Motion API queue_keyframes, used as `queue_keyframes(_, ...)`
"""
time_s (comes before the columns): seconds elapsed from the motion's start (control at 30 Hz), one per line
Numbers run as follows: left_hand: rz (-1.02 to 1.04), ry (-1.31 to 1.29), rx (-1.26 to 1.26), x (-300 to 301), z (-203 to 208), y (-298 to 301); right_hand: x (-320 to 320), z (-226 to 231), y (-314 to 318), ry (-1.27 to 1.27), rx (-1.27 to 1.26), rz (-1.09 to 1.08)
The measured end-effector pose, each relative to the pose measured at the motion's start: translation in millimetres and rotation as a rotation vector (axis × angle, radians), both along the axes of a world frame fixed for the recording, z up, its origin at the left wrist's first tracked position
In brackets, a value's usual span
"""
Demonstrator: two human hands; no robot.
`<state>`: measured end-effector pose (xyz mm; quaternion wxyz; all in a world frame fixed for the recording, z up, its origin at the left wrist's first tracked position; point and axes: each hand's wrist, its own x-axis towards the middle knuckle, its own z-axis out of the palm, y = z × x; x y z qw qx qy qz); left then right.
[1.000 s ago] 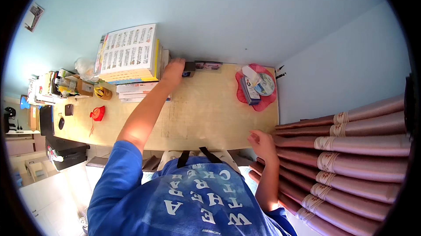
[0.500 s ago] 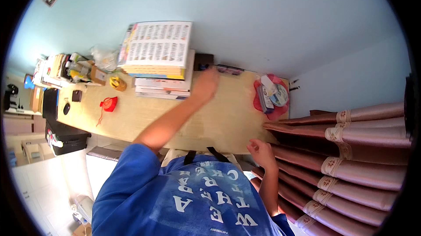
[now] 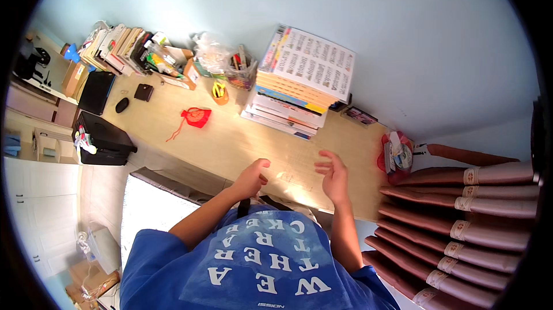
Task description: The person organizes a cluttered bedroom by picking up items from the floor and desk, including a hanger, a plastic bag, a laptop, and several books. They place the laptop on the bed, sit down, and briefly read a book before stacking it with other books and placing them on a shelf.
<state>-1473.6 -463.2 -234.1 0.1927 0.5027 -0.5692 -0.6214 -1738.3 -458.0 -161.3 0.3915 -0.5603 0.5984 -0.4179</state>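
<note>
My left hand (image 3: 252, 178) hovers over the near edge of the wooden desk (image 3: 230, 144), its fingers loosely bent, holding nothing. Across from it, my right hand (image 3: 332, 179) is raised with fingers apart and nothing in them. A gap separates the two hands. Beyond them stands a tall stack of books (image 3: 314, 65), touched by neither hand. Behind the stack's right side lies a flat dark picture-covered item (image 3: 360, 115). Left of the stack, a red drawstring pouch (image 3: 197, 117) rests on the desk near a yellow-handled tool in an orange holder (image 3: 219, 92).
Along the wall stand a basket of pens (image 3: 242, 68), a plastic bag (image 3: 211, 52) and a row of books (image 3: 115, 48). A wallet (image 3: 143, 92) and a mouse (image 3: 121, 105) lie left. A red bag with packets (image 3: 397, 154) sits by the brown curtain (image 3: 438, 218). A black suitcase (image 3: 103, 142) stands left.
My left hand has drawn back from beside the book stack to the desk's near edge. My right hand has lifted over the desk. The view has turned, so the desk's things appear further right.
</note>
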Motion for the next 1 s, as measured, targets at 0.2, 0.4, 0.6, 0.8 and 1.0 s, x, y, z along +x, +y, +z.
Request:
queue_keyframes(0.2, 0.162, 0.110, 0.114, 37, 1, 37, -4, 20, -65, -0.447, -0.090, -0.161)
queue_keyframes(0.4, 0.207, 0.052, 0.066, 28, -14, 70, -14, 5, -78, -0.417, 0.115, -0.222)
queue_keyframes(0.6, 0.606, 0.063, 0.097, 37, -3, 89, -9, -47, -54, -0.506, 0.308, -0.220)
queue_keyframes(0.8, 0.554, 0.118, 0.190, 26, 2, 102, -8, -77, -21, -0.532, 0.335, -0.249)
queue_keyframes(1.0, 0.260, 0.045, 0.114, 34, 0, 65, -8, -76, -4, -0.414, 0.347, -0.296)
